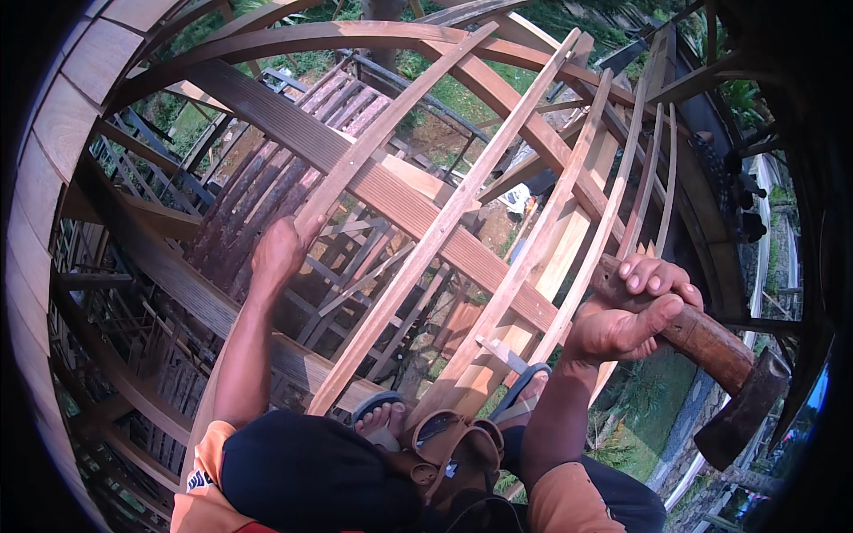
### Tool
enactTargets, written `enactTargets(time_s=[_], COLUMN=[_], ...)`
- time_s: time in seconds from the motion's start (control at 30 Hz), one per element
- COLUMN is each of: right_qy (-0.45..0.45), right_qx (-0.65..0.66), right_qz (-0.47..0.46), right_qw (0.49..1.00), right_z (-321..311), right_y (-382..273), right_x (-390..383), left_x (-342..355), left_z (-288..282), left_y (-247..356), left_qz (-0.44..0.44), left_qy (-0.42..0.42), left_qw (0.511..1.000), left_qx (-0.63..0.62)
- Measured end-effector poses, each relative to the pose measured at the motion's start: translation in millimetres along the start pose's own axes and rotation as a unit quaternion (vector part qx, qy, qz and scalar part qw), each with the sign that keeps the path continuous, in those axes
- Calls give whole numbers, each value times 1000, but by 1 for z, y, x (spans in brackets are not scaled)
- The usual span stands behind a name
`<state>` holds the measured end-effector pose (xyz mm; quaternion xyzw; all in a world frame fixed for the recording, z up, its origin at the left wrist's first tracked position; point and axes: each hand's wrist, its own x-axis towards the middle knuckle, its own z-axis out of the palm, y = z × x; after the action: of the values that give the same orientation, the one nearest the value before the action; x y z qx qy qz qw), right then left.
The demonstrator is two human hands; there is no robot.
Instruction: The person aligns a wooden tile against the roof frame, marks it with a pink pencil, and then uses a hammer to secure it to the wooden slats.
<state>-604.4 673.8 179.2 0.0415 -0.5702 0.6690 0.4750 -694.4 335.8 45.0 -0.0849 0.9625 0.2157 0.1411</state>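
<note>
My right hand (635, 311) is wrapped round the brown wooden handle of a hatchet (715, 351). The dark, worn metal head points to the lower right, out beyond the roof battens. On the left, my left hand (283, 253) grips a long, thin wooden batten (366, 147) near its lower part. That batten runs up and away over a broad dark rafter (275, 120), with small nail heads showing on it. Several similar battens, one of them a pale strip (453, 209), fan out to the right, between my two hands.
My sandalled feet (382, 416) stand on the timbers, beside a brown leather tool pouch (458, 453) at my waist. Wooden shingles (67, 115) curve along the left edge. Through the open frame show slatted bamboo-like scaffolding (258, 195), bare ground and grass far below.
</note>
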Motion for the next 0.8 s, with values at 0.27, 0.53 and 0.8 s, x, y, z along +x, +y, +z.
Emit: enactTargets(time_s=[0.27, 0.53, 0.8], right_qy=[-187, -235, -360], right_qx=[-121, -499, -539], right_qz=[648, 404, 363], right_qw=[729, 730, 669], right_z=[-35, -171, -192], right_y=[57, 25, 43], right_x=[-142, -81, -160], left_x=[3, 9, 9], left_z=[0, 8, 1], left_y=[-2, 1, -19], left_qz=[3, 42, 52], left_qy=[-22, -15, 36], left_qw=[999, 999, 997], left_qx=[-27, -20, -41])
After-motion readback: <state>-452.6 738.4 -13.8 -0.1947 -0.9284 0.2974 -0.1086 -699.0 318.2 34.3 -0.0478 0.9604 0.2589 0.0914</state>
